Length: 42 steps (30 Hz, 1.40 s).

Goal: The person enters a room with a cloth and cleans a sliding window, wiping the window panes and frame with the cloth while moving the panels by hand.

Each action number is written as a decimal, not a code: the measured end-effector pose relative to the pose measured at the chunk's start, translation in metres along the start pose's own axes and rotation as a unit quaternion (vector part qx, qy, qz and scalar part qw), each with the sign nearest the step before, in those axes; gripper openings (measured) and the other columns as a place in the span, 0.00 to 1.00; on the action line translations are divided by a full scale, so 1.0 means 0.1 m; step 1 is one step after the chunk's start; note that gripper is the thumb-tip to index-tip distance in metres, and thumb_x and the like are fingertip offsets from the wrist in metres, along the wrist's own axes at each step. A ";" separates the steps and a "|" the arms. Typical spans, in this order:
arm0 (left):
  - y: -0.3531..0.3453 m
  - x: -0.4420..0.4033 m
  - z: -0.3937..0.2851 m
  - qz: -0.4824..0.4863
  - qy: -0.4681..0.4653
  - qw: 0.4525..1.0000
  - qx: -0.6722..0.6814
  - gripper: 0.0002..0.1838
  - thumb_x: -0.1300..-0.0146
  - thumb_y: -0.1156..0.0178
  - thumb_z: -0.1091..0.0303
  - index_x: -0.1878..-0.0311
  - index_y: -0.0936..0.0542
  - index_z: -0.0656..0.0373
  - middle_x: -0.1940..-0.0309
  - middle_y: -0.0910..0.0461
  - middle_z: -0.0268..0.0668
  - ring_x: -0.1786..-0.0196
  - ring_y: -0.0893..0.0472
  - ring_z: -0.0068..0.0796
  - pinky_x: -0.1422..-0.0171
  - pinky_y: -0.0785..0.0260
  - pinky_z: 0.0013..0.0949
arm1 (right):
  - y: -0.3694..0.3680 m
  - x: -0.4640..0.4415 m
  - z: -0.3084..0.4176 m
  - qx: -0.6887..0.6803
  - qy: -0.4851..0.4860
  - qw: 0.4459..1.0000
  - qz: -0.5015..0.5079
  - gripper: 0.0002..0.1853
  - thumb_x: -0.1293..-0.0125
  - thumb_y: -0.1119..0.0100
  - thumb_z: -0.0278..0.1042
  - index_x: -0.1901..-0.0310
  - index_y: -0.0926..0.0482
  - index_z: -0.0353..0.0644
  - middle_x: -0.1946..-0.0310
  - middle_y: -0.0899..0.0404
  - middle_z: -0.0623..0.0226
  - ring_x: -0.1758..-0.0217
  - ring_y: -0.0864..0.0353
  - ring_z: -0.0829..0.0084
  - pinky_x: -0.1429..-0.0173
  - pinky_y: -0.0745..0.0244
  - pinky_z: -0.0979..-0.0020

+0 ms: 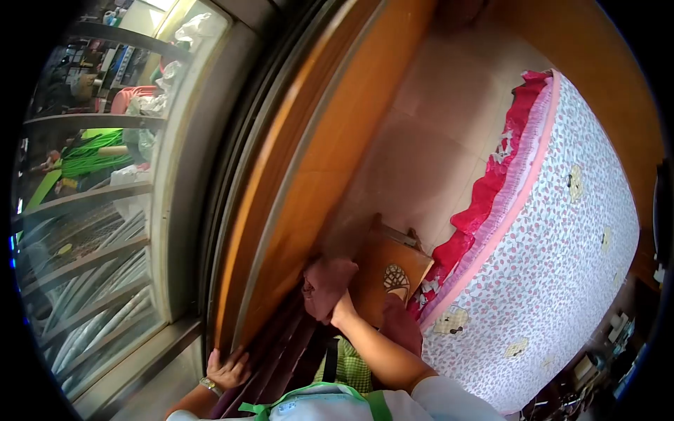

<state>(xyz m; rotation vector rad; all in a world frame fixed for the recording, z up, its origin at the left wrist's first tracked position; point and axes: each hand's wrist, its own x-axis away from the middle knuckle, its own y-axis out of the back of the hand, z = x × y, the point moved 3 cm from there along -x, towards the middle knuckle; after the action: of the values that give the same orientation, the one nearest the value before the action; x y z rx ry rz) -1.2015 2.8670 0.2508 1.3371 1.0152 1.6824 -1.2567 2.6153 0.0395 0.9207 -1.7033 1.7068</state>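
My left hand (228, 369), with a watch (210, 384) at the wrist, grips the near end of an upright wooden panel (235, 309), thumb and fingers on either side of its edge. A bunched maroon cloth (326, 286) is in my right hand (342, 310), pressed near the panel's lower face; the cloth hides most of the fingers. Below, a sandalled foot (396, 279) stands on a wooden stool (372, 277). Dark purple curtain folds (277, 351) hang between my two hands.
To the left is a barred glass window (158, 231), with green cords (98, 154) and pale pipes (91, 302) beyond it. A bed with a floral cover (547, 259) and red ruffle (467, 224) stands at right. Tiled floor (449, 140) lies between panel and bed.
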 end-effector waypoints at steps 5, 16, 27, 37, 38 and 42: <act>-0.12 0.15 0.01 0.012 0.041 0.999 0.026 0.17 0.53 0.35 0.51 0.58 0.18 0.39 0.43 0.24 0.26 0.35 0.36 0.48 0.35 0.39 0.46 | 0.62 -0.24 -0.12 0.230 0.042 0.972 0.035 0.19 0.32 0.44 0.41 0.45 0.28 0.40 0.57 0.22 0.67 0.55 0.21 0.74 0.57 0.23 0.71; -0.21 0.19 -0.01 0.017 0.091 0.989 0.119 0.19 0.51 0.38 0.53 0.54 0.19 0.45 0.39 0.29 0.29 0.29 0.49 0.55 0.30 0.46 0.50 | 0.61 0.51 0.31 0.470 0.131 0.871 -0.058 0.09 0.41 0.39 0.36 0.61 0.26 0.48 0.63 0.24 0.73 0.63 0.23 0.75 0.65 0.28 0.72; 1.20 -0.43 -0.11 -0.082 0.357 0.807 0.462 0.24 0.46 0.41 0.67 0.44 0.27 0.60 0.36 0.36 0.54 0.32 0.39 0.56 0.28 0.45 0.46 | -2.11 1.67 1.41 0.693 0.462 0.548 0.080 0.11 0.45 0.44 0.33 0.62 0.31 0.44 0.68 0.30 0.66 0.64 0.26 0.68 0.63 0.29 0.71; 4.01 0.37 0.55 -0.554 0.323 0.766 0.055 0.18 0.51 0.41 0.79 0.53 0.22 0.56 0.43 0.30 0.45 0.34 0.35 0.54 0.31 0.42 0.49 | -4.03 2.63 1.38 0.361 0.534 0.727 0.235 0.22 0.32 0.57 0.28 0.37 0.38 0.37 0.46 0.31 0.63 0.47 0.29 0.73 0.45 0.31 0.72; 4.17 0.54 0.63 -0.575 0.333 0.746 -0.031 0.17 0.51 0.41 0.78 0.54 0.21 0.55 0.43 0.31 0.44 0.33 0.36 0.54 0.30 0.43 0.49 | -4.19 2.63 1.43 0.396 0.574 0.682 0.219 0.23 0.32 0.57 0.28 0.35 0.40 0.37 0.44 0.32 0.64 0.46 0.29 0.74 0.44 0.32 0.73; 4.68 1.00 1.03 -0.624 0.401 0.638 -0.208 0.17 0.52 0.41 0.76 0.55 0.21 0.55 0.41 0.33 0.44 0.32 0.40 0.54 0.29 0.46 0.48 | -4.75 2.96 1.34 0.446 0.639 0.581 0.234 0.24 0.30 0.62 0.25 0.33 0.44 0.34 0.38 0.35 0.66 0.40 0.32 0.79 0.40 0.37 0.78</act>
<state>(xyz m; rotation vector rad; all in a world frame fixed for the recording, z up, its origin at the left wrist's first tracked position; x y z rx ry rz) -1.1537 2.7800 0.7306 -0.5927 1.3730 1.1076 -1.0534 2.4778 0.5598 -0.6259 0.0311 2.5307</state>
